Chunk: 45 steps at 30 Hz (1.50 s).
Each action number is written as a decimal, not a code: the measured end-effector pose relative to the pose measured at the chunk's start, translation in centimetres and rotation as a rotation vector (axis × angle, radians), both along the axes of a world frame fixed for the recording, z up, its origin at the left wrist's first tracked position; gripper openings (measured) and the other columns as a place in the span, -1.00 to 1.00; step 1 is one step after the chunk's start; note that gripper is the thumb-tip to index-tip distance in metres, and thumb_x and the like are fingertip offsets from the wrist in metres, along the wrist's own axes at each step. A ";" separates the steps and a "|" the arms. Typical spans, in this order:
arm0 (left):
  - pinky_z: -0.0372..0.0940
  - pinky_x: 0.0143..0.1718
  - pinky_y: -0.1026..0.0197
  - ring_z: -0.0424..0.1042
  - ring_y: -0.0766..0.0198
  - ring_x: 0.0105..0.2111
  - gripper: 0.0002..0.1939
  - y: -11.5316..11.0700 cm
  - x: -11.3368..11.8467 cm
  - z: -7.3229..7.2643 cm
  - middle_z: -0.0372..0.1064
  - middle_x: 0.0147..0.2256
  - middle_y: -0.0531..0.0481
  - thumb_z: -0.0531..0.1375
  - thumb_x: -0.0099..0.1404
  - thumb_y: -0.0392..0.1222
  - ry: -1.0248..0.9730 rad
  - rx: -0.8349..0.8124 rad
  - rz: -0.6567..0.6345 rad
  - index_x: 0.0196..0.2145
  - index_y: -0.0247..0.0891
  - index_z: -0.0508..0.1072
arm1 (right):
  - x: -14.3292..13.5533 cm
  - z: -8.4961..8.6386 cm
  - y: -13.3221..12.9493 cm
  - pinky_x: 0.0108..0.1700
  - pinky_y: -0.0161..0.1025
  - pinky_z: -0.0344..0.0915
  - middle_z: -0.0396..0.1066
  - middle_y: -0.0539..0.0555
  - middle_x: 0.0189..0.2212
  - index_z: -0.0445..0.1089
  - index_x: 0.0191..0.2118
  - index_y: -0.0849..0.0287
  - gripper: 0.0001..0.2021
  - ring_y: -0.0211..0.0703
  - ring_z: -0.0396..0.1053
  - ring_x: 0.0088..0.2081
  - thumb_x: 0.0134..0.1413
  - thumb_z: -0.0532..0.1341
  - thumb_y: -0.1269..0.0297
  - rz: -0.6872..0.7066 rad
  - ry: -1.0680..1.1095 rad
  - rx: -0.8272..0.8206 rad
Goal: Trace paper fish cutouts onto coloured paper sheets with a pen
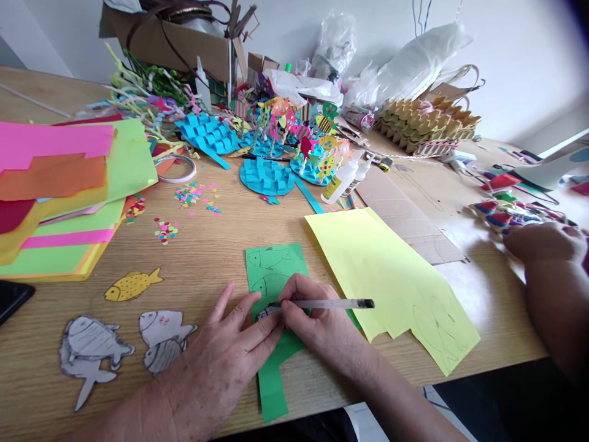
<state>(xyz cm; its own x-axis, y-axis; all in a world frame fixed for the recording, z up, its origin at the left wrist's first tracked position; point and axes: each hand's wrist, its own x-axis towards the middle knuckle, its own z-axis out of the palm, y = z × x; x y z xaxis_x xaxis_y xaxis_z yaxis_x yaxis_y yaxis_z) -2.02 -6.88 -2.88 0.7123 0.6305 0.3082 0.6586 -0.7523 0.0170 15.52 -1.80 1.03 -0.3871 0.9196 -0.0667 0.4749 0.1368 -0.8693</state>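
A pen (pixel 338 303) is gripped in my right hand (pixel 317 325), its tip down at a small paper fish cutout (pixel 265 312) on the green paper (pixel 274 393). My left hand (pixel 230 344) lies flat with fingers spread, its fingertips reaching over the green paper beside the cutout, which is partly covered. Two fish outlines are drawn on the upper part of the green sheet. To the right lies a yellow sheet (pixel 377 270) with faint fish drawings. Left of my hand are a yellow fish cutout (pixel 133 285) and several grey-and-white fish cutouts (pixel 92 341).
Stacked coloured paper (pixel 69 245) and a dark phone (pixel 13 298) sit at left. Confetti (pixel 165 231), blue woven paper discs (pixel 265 177) with colourful fish and glue bottles (pixel 340 179) stand farther back. Another person's hand (pixel 545 242) rests at right near small colourful items.
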 end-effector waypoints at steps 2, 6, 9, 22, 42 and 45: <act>-0.24 0.15 -0.27 0.17 -0.05 0.06 -0.54 -0.2 0.0 -0.2 0.31 0.06 0.04 0.01 0.29 -0.39 0.007 -0.033 0.014 0.11 -0.12 0.31 | 0.0 0.0 -0.1 -0.56 -0.41 0.03 0.13 -0.14 -0.69 0.18 -0.54 0.15 -0.86 -0.34 0.08 -0.60 -0.13 0.06 0.53 0.002 -0.011 0.006; -0.21 0.16 -0.28 0.12 -0.03 0.11 -0.52 -0.3 -0.1 -0.7 0.28 0.08 0.05 0.00 0.31 -0.38 0.015 -0.087 0.036 0.14 -0.06 0.26 | -0.1 0.0 -0.2 -0.55 -0.42 0.04 0.13 -0.14 -0.69 0.19 -0.53 0.16 -0.86 -0.34 0.10 -0.60 -0.14 0.05 0.55 0.014 -0.022 0.020; -0.15 0.14 -0.29 0.15 -0.02 0.10 -0.52 -0.2 -0.2 -0.5 0.29 0.07 0.03 -0.03 0.34 -0.38 0.017 -0.084 0.023 0.16 -0.06 0.23 | -0.2 0.1 -0.1 -0.54 -0.42 0.05 0.13 -0.14 -0.68 0.19 -0.53 0.15 -0.85 -0.34 0.12 -0.60 -0.14 0.05 0.56 0.034 -0.031 0.024; -0.11 0.12 -0.23 0.23 -0.01 0.01 -0.62 0.2 0.0 0.3 0.39 -0.03 0.05 -0.07 0.41 -0.33 -0.014 -0.058 -0.012 0.10 -0.12 0.32 | -0.3 -0.2 -0.2 -0.52 -0.41 0.08 0.18 -0.12 -0.65 0.19 -0.51 0.15 -0.84 -0.33 0.16 -0.57 -0.12 0.05 0.57 0.057 -0.009 -0.008; -0.07 0.09 -0.24 0.25 -0.02 0.01 -0.66 0.2 0.1 0.1 0.44 -0.13 0.06 -0.11 0.46 -0.20 -0.045 -0.099 0.020 0.04 -0.11 0.37 | -0.8 0.2 0.7 -0.55 -0.42 0.02 0.18 -0.13 -0.63 0.22 -0.51 0.16 -0.86 -0.35 0.09 -0.57 -0.08 0.08 0.55 0.199 0.013 -0.118; -0.02 0.05 -0.25 0.26 -0.04 0.00 -0.65 0.5 -0.1 0.6 0.45 -0.12 0.07 -0.13 0.47 -0.23 -0.031 -0.102 -0.006 0.05 -0.14 0.36 | -0.8 0.1 0.9 -0.56 -0.42 0.01 0.16 -0.14 -0.64 0.23 -0.51 0.17 -0.87 -0.35 0.09 -0.57 -0.10 0.08 0.54 0.209 0.018 -0.123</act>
<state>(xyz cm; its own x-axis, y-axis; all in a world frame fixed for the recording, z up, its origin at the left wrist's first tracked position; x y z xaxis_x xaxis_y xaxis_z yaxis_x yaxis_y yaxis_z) -2.14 -6.42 -2.26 0.7075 0.6553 0.2646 0.6517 -0.7498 0.1143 14.69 -0.90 1.14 -0.5705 0.8046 -0.1648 0.4316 0.1230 -0.8936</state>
